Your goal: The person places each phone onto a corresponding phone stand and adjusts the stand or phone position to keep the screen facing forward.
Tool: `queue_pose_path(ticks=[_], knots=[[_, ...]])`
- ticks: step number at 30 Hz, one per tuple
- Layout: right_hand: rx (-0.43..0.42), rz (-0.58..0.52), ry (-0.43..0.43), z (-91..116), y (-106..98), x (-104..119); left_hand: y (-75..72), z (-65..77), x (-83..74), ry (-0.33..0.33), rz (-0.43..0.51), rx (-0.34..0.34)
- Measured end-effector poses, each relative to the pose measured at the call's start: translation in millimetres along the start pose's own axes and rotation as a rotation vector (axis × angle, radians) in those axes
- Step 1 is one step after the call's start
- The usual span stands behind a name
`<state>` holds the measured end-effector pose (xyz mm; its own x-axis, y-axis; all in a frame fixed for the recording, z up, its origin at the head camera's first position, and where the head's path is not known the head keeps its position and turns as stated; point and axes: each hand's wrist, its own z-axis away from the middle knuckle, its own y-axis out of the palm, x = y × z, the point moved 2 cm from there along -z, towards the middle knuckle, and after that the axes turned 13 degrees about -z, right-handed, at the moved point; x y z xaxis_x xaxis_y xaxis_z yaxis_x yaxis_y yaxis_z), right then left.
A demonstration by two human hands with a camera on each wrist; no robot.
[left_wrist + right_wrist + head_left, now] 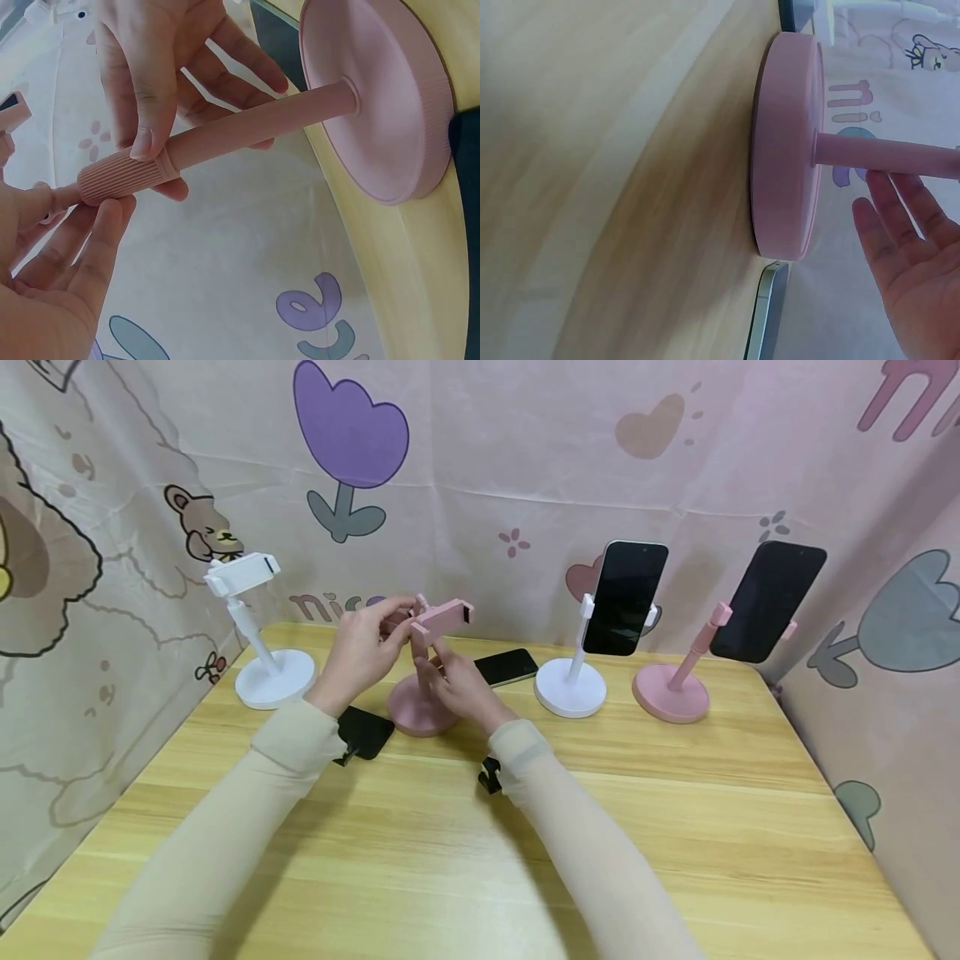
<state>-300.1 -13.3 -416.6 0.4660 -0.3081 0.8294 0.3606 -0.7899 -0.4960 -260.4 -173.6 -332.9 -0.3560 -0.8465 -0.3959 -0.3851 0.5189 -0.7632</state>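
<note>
A pink phone stand (422,710) stands upright with its round base on the wooden table. At its top, the left hand (365,639) holds the stand close to the empty clamp head (444,620). In the left wrist view, that hand's fingers touch the thin neck and the lower edge of the ribbed collar (124,176). The right hand (467,689) pinches the collar, its thumb (142,142) laid over the ribs. Along the smooth stem (889,156), other right fingers lie in the right wrist view.
A white phone stand (275,679) without a phone is at left. Dark phones (366,733) (507,667) lie flat on either side of the pink base. Rightward, a white stand (570,687) and another pink stand (671,693) each carry a phone. A printed curtain (480,460) hangs behind.
</note>
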Motion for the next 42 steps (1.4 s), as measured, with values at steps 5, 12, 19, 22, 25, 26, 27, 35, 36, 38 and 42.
queue_pose_path(ticks=[5, 12, 19, 22, 25, 26, 27, 35, 36, 38, 42], knots=[[-0.019, 0.015, -0.038, 10.9, -5.5, 0.6, 1.4, 4.7, -4.8, 0.024, 0.027, 0.012], [-0.015, -0.002, -0.068, 26.5, -13.4, -0.6, 6.2, 10.8, -13.9, 0.053, 0.096, 0.028], [-0.01, -0.02, -0.075, 43.5, -23.4, -2.4, 11.7, 14.4, -26.3, 0.121, 0.134, 0.04], [-0.014, -0.034, -0.085, 50.1, -28.1, -3.9, 15.3, 14.9, -31.3, 0.151, 0.162, 0.042], [-0.019, -0.04, -0.09, 56.8, -33.5, -4.4, 18.5, 15.8, -37.1, 0.171, 0.18, 0.044], [-0.021, -0.042, -0.093, 59.1, -35.4, -4.2, 19.6, 15.9, -38.9, 0.177, 0.187, 0.046], [-0.023, -0.044, -0.095, 61.3, -37.3, -4.0, 20.6, 16.1, -40.8, 0.183, 0.191, 0.048], [-0.059, -0.033, -0.109, 80.2, -52.0, -3.2, 27.5, 17.8, -57.6, 0.225, 0.232, 0.069], [-0.06, -0.032, -0.11, 82.3, -53.5, -3.5, 28.4, 18.1, -59.2, 0.229, 0.236, 0.07], [-0.065, -0.028, -0.119, 86.8, -56.3, -3.8, 29.7, 18.8, -62.9, 0.237, 0.242, 0.073], [-0.071, -0.04, -0.153, 94.5, -59.9, -5.1, 31.9, 20.4, -69.6, 0.251, 0.246, 0.085]])
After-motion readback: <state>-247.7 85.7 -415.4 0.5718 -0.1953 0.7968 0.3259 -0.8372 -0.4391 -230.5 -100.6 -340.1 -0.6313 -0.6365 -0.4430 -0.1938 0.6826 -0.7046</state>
